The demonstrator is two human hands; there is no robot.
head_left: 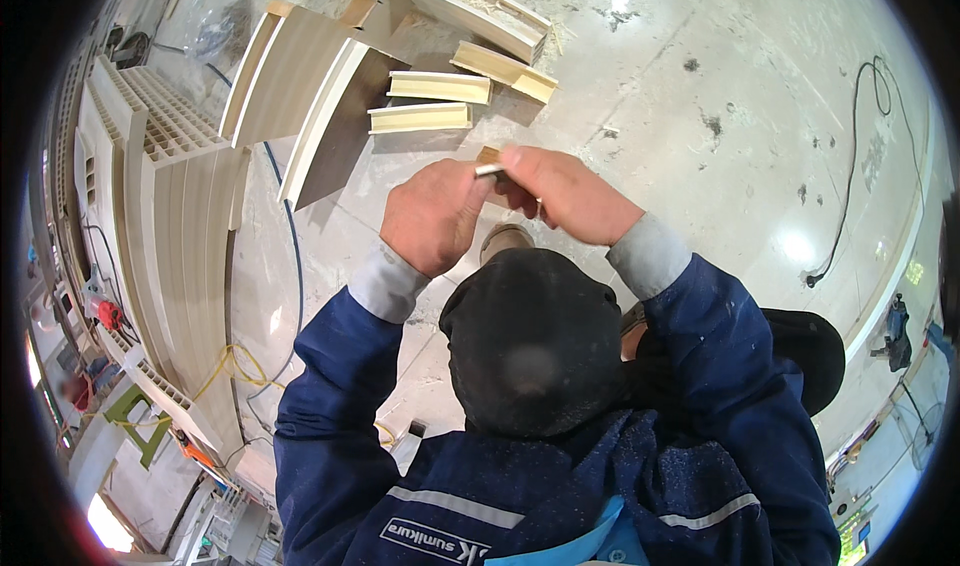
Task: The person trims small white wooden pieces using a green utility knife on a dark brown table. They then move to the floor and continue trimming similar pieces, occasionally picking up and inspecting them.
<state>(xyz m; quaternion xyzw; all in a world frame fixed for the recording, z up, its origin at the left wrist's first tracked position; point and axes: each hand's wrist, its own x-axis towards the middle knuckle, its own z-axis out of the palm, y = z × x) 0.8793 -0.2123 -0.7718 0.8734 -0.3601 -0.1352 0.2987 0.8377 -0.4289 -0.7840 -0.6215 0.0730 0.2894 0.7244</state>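
My left hand and my right hand meet in front of me, both closed around a small brown piece with a pale edge. The right thumb presses along its top side, while the fingers of that hand curl underneath. At its other end the left hand grips it, with most of those fingertips hidden. What exactly the piece is, I cannot make out. Just beyond my hands, short cream channel-shaped pieces lie on the floor.
Curved cream panels stand beyond my left hand. A tall stack of slatted panels fills the left side. A blue cable and a yellow cord run across the floor. At the right lies a black cord.
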